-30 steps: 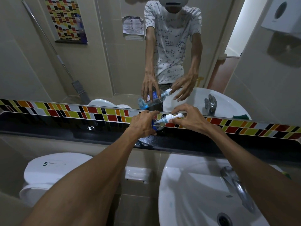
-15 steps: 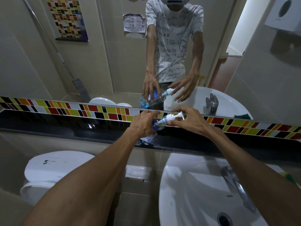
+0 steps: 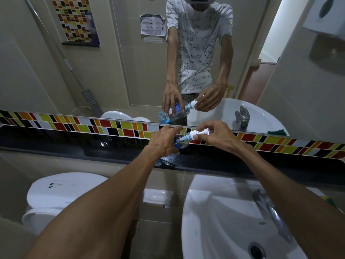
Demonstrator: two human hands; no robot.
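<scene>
Above ledge [image 3: 93, 153], left hand [image 3: 163, 143] grips tilted bottle [image 3: 183, 144] (pointing rightward); right hand [image 3: 219, 137] pinches pump [image 3: 197, 133].

Wears a white short-sleeved T-shirt [image 3: 197, 34], as mirrored, printed all over with small dark formulas and sketches, with a circle diagram [image 3: 209, 51] on one side. Shows dark trousers [image 3: 189, 95] just below the hem. Has bare forearms [image 3: 104, 202] from the elbows down. Carries what looks like a thin pale ring [image 3: 204, 94] on the right hand [image 3: 218, 137].
</scene>
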